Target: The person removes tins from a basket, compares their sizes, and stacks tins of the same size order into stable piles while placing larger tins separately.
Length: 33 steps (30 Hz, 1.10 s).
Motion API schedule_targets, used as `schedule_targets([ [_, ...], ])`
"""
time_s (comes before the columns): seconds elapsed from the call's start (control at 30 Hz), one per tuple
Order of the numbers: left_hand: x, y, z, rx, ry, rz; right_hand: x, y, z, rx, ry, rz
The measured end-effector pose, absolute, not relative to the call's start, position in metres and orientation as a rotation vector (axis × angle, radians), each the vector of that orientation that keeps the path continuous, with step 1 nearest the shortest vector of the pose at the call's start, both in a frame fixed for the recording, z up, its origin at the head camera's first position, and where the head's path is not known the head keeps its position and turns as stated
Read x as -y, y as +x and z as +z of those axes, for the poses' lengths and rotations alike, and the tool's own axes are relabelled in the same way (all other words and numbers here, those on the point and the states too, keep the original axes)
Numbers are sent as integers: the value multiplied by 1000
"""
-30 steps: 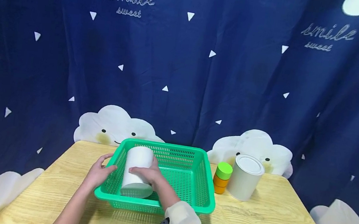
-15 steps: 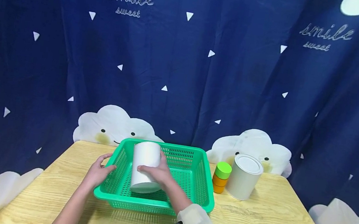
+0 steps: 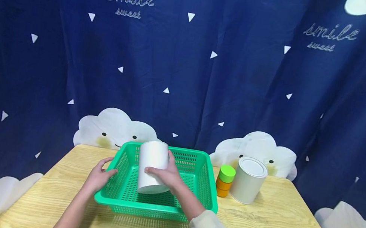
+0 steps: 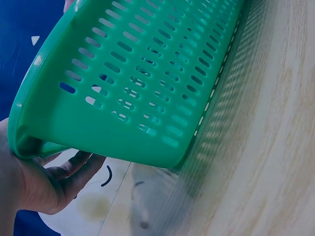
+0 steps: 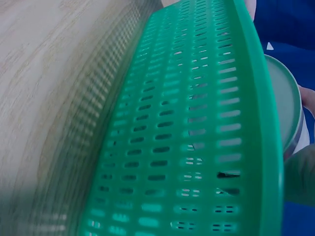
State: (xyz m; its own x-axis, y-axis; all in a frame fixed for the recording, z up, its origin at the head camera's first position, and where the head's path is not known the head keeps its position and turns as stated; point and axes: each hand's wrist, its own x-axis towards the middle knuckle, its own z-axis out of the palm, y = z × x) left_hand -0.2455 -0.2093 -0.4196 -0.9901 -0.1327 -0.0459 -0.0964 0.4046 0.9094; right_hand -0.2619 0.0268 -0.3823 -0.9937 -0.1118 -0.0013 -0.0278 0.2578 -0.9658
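In the head view my right hand [image 3: 171, 173] grips a white cylindrical can [image 3: 152, 161] from its right side, the thumb across its front. The can leans slightly and overlaps the left-centre of a green slotted plastic basket [image 3: 155, 207]. In the right wrist view the can's round bottom end [image 5: 284, 105] shows past the basket rim, with part of the hand beside it. At the basket's left end, my left hand [image 3: 99, 176] holds the rim. The left wrist view shows its fingers [image 4: 81, 174] curled beneath the rim.
An orange jar with a lime-green lid [image 3: 225, 181] stands right of the basket. Beside it is a second white can [image 3: 250, 182], upright and lidded. All stand on a light wooden table [image 3: 279, 222], with a dark blue curtain [image 3: 188, 65] behind.
The right hand has moved the white can rightward and upward over the basket, away from its left end. The left hand has stayed at the rim.
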Motion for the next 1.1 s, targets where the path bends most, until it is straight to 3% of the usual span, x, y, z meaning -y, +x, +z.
schedule_targets([
  [1.1, 208, -244, -419, 2610, 217, -1661, -75, -244, -353, -2433, -211, -1852],
])
